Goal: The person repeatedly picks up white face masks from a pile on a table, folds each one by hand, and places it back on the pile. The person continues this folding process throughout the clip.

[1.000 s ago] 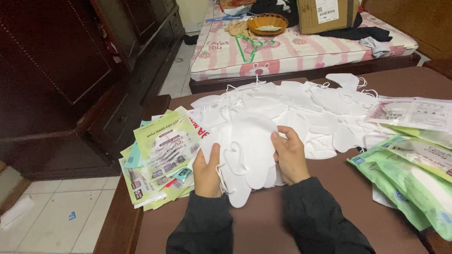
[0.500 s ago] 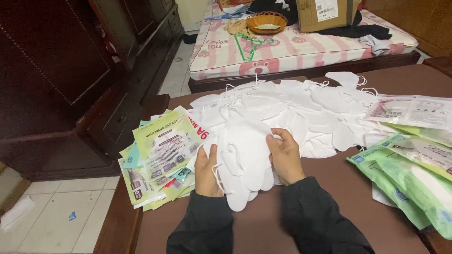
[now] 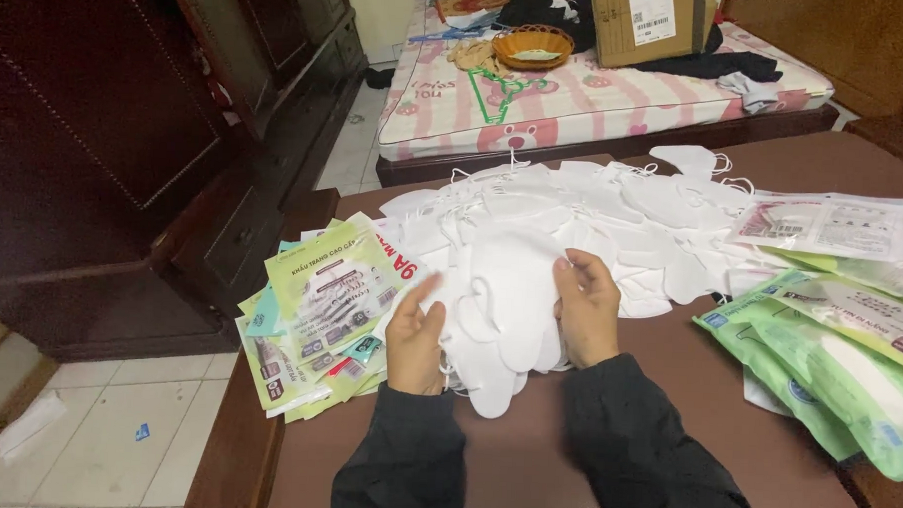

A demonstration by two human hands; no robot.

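Observation:
A big heap of white face masks (image 3: 572, 228) covers the middle of the brown table (image 3: 686, 402). My left hand (image 3: 416, 338) rests at the left edge of a small stack of masks (image 3: 505, 306), fingers loosely spread and touching it. My right hand (image 3: 588, 307) grips the right side of the same stack, thumb on top. Both sleeves are dark. A fan of green and white printed packets (image 3: 319, 315) lies just left of my left hand.
Green sealed mask packets (image 3: 848, 358) pile up at the right, with a clear printed bag (image 3: 823, 222) behind them. Beyond the table stands a bed with a pink mattress (image 3: 577, 98), a basket (image 3: 532, 43) and a cardboard box (image 3: 650, 21). Dark wooden cabinets (image 3: 126, 122) stand left.
My left hand has lifted slightly off the stack and opened its fingers. My right hand has shifted a little along the stack's right edge.

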